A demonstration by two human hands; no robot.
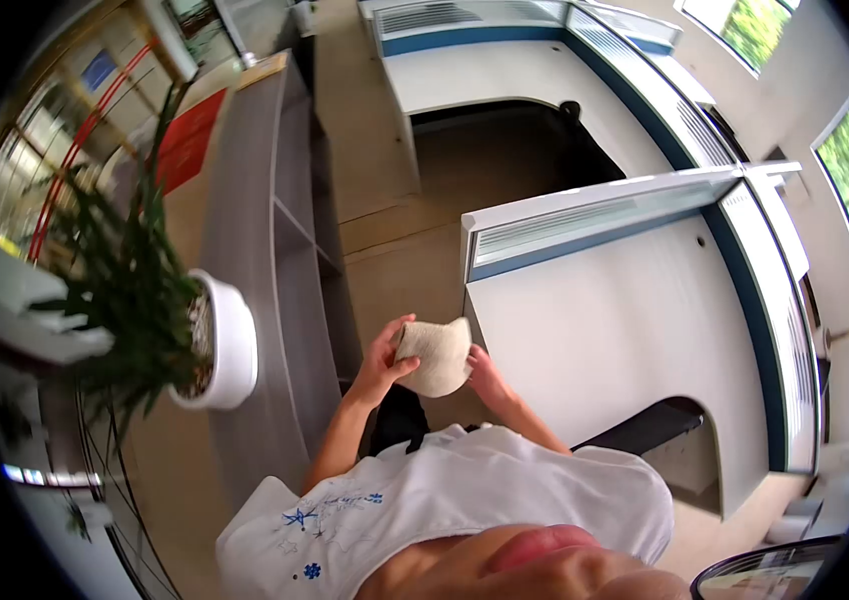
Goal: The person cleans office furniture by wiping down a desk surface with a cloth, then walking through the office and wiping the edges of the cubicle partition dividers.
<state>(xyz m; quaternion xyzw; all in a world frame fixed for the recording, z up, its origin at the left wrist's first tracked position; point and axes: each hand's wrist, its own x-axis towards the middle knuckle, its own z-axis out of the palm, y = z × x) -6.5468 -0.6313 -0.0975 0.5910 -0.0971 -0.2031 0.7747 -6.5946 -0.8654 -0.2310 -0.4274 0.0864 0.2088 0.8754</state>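
A folded beige cloth is held up in front of the white shirt, between both hands. My left hand grips its left edge, with the thumb on the near face and the fingers behind. At the cloth's right edge is my right hand, its fingers closed on that edge and partly hidden behind the cloth.
A grey shelf unit runs along the left, with a plant in a white pot beside it. To the right stand a white desk with a partition and a black chair. Another desk is farther ahead.
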